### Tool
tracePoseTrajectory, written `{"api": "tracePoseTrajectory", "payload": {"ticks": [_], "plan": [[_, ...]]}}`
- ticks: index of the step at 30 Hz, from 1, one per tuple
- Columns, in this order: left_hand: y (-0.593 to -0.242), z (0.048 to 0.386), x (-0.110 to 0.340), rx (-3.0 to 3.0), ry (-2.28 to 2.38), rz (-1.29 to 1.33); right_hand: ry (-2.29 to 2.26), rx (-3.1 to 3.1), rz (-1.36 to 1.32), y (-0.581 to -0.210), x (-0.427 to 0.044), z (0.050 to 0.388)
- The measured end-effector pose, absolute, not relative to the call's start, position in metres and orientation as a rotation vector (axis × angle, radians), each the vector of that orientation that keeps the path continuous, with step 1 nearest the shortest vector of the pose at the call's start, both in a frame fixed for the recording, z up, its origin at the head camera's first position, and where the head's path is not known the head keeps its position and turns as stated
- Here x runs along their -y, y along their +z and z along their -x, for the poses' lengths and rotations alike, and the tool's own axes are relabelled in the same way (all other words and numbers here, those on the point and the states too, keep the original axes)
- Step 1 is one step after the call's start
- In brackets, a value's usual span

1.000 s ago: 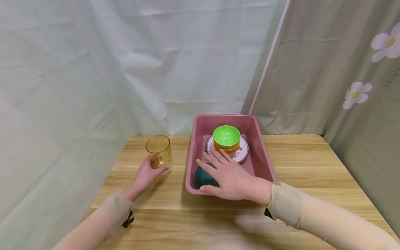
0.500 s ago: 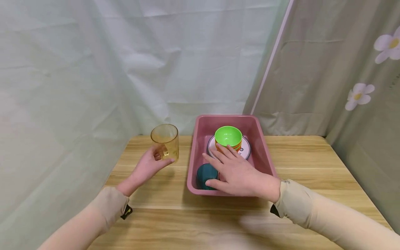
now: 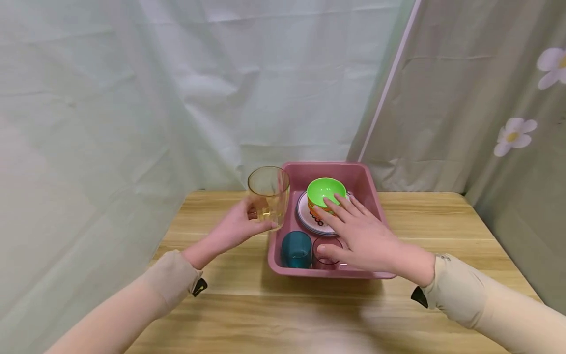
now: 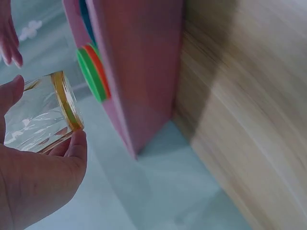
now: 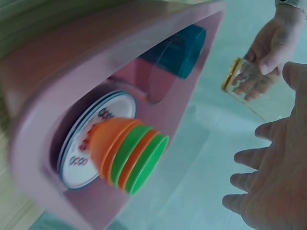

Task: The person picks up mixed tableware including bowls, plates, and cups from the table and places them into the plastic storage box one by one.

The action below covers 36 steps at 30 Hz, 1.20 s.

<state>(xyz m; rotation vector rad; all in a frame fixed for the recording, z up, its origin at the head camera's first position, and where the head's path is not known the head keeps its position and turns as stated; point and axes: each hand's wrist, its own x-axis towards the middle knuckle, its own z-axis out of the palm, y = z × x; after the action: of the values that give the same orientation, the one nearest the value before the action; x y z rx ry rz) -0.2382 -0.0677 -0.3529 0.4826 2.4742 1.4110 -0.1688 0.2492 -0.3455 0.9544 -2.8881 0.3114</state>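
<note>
My left hand (image 3: 234,225) holds a clear amber glass (image 3: 269,196) upright above the left rim of a pink tub (image 3: 275,268), thumb and fingers round its lower part. The left wrist view shows the amber glass (image 4: 48,112) between thumb and fingers. My right hand (image 3: 362,238) hovers over the tub with fingers spread, holding nothing. Inside the tub, a stack of green and orange bowls (image 5: 127,151) sits on several white plates (image 5: 81,165). A teal glass (image 3: 297,250) and a clear pinkish glass (image 3: 325,255) stand in the tub's near part, the latter partly behind my right thumb.
The tub stands on a wooden table (image 3: 230,309) toward its back edge. Pale curtains (image 3: 212,88) hang behind and at both sides, with flower prints (image 3: 515,136) on the right one.
My left hand has lifted the amber glass off the table and carried it right to the tub's edge. The right hand has shifted right, uncovering the teal glass and part of the pinkish one.
</note>
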Motion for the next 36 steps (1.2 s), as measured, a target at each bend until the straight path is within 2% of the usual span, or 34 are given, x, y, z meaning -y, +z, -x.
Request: {"api": "tracePoseTrajectory", "payload": {"ticks": [19, 30, 36], "plan": [[-0.343, 0.222, -0.049, -2.320, 1.341, -0.748, 0.466, 2.950, -0.693, -0.340, -0.320, 0.145], [-0.346, 0.215, -0.067, -2.278, 1.331, -0.837, 1.308, 2.838, -0.502, -0.325, -0.321, 0.150], [-0.347, 0.214, -0.068, -2.284, 1.317, -0.836, 1.718, 2.682, -0.541, -0.322, -0.312, 0.158]]}}
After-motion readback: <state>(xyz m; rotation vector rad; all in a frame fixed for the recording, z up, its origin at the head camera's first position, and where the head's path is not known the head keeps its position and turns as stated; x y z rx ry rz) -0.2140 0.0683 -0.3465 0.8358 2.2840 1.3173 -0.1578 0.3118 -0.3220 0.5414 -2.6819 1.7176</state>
